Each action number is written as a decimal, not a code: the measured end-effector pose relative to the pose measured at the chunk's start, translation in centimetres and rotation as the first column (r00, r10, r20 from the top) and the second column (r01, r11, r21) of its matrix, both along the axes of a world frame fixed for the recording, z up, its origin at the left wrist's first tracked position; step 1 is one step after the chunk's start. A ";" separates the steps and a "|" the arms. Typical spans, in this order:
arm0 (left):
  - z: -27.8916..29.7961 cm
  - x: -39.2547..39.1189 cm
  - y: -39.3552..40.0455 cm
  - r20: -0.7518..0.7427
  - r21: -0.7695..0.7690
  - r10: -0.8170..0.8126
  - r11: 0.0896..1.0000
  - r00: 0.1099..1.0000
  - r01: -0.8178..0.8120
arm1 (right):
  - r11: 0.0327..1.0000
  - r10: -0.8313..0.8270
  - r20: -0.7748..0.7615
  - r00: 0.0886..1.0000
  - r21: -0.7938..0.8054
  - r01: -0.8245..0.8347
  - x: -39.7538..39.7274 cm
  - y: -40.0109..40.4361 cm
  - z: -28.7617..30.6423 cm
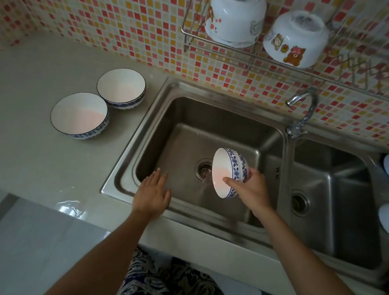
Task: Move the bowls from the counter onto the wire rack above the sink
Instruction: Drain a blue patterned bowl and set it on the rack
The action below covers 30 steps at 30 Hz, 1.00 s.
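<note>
sideways, bowl point(230, 172) in right hand point(251, 190), mouth leftward

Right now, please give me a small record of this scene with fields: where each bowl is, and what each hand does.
held bowl: blue-patterned bowl, tilted over the sink, water draining out
right hand: right hand grips that bowl's rim
left hand: left hand open, holds nothing, at the sink's front edge
counter: two blue-rimmed bowls, upright
wire rack: wire rack holds two cartoon-printed bowls, upside down
</note>
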<state>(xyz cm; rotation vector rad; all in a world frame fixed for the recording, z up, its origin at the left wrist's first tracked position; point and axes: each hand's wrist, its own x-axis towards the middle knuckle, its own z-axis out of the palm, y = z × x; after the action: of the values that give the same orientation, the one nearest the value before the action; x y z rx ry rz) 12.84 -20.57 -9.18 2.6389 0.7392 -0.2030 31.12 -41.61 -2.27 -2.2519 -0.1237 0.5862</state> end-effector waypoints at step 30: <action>0.3 -0.2 0.5 0.000 -0.094 -0.076 0.993 0.997 0.076 | 0.965 -0.221 -0.112 0.969 0.117 0.234 -1.4 2.3 1.9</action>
<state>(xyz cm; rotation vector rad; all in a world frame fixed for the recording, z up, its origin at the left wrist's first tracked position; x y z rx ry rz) 12.59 -20.08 -8.85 2.5795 0.6156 -0.2570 29.76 -39.27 -0.41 -2.0715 0.1420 0.5467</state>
